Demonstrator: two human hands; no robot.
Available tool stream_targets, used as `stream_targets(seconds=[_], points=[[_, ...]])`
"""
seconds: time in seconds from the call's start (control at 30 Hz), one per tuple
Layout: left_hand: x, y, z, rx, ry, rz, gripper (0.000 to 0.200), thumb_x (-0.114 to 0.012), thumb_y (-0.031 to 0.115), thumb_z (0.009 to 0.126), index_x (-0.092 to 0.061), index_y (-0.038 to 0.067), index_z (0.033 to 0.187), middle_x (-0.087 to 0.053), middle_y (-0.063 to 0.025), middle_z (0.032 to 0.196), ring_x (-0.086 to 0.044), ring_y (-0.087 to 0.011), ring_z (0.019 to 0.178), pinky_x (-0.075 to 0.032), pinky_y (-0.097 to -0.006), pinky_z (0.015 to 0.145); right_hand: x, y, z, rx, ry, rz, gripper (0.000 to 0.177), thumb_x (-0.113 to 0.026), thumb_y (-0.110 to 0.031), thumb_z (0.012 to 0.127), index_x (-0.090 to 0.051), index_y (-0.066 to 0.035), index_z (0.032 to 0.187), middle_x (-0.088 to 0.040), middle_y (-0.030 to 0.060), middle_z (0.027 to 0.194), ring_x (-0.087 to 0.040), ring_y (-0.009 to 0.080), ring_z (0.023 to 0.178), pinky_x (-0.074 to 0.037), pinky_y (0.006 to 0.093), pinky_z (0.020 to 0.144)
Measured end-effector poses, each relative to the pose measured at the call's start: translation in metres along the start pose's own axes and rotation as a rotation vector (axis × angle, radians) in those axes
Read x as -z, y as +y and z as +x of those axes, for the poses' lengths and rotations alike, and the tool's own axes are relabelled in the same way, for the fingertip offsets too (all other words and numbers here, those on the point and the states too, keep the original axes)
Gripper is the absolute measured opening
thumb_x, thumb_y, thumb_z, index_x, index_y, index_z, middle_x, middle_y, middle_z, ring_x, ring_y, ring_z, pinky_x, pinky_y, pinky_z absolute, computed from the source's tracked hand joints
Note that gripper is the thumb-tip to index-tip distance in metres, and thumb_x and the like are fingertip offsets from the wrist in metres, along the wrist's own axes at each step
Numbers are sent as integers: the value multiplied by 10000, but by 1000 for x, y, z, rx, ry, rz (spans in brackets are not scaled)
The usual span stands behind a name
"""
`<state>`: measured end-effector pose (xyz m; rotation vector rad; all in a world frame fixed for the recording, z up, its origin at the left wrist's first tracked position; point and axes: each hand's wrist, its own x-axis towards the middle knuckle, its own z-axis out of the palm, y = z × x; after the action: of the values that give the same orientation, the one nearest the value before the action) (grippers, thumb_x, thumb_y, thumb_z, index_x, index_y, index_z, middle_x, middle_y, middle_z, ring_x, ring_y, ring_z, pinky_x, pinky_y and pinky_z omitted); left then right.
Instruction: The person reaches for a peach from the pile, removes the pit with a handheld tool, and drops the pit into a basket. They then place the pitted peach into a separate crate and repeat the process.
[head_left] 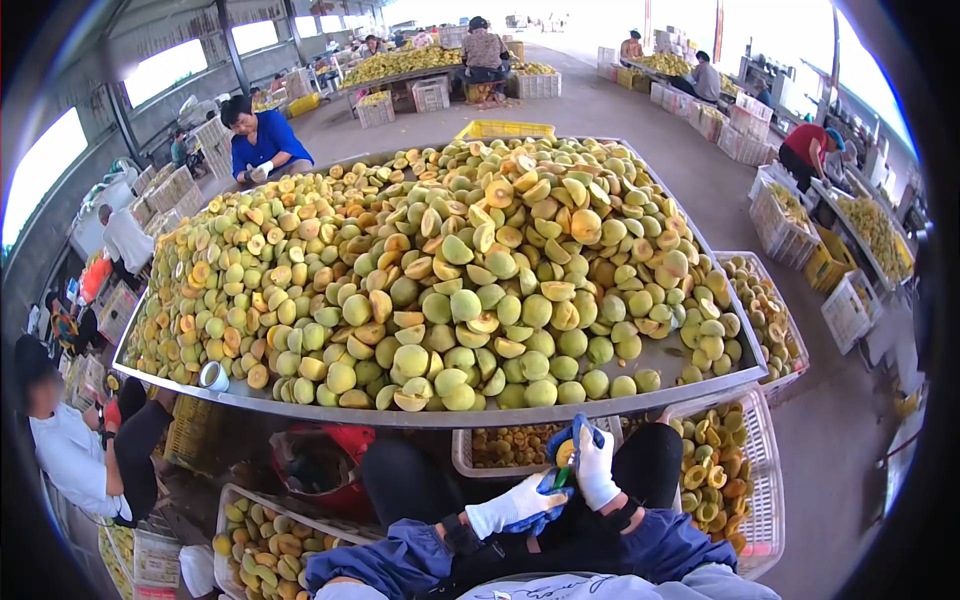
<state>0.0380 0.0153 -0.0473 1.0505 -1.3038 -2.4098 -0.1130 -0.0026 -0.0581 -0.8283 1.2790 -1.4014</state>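
Observation:
In front of my lap, both hands wear white gloves with blue-coated fingers. My left hand (518,504) is closed around a small green-handled tool (562,477), whose working end I cannot make out. Close against it, my right hand (594,466) grips a yellow peach piece (566,453). The tool meets the fruit or lies just beneath it. Above my hands, a large heap of halved yellow-green peaches (480,270) covers the metal-edged table (560,412).
Crates of peach halves stand at my right (765,470), my left (230,500) and under the table edge (462,455). A white cup (214,376) lies among the fruit. A person in blue (268,140) works across the table; another person (75,450) sits at left.

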Motion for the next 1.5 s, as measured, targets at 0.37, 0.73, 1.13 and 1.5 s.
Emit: stream_targets(seconds=[0.37,0.73,1.13,1.5], points=[[18,-23,-8,-12,-67,-312,168,-583,143,935,-490,113,1072,-500,33,712,-475,-58,564,-384,-199,468,-13,49,-7,-9,99,92,416,-499,-399,963,-600,-30,799,-632,106,666,-609,216,521,-515,320,487],[45,-47,11,75,-194,-449,135,-590,194,931,-539,113,1026,-536,33,705,-484,-81,513,-378,-219,422,-15,76,3,-109,217,-98,404,-487,-337,976,-631,-11,785,-624,57,632,-569,133,504,-458,268,471],[46,-37,15,251,-220,-738,139,-601,253,929,-557,144,855,-447,69,594,-390,-68,451,-293,-216,391,14,118,42,-610,46,449,309,-582,-337,914,-628,-31,910,-657,87,788,-646,230,670,-546,362,622],[50,-40,23,172,-39,-384,129,-606,256,924,-555,140,946,-450,58,605,-401,-79,438,-317,-230,390,-13,110,42,-378,166,120,301,-568,-309,948,-621,-74,766,-526,-33,607,-442,57,509,-372,257,463]])
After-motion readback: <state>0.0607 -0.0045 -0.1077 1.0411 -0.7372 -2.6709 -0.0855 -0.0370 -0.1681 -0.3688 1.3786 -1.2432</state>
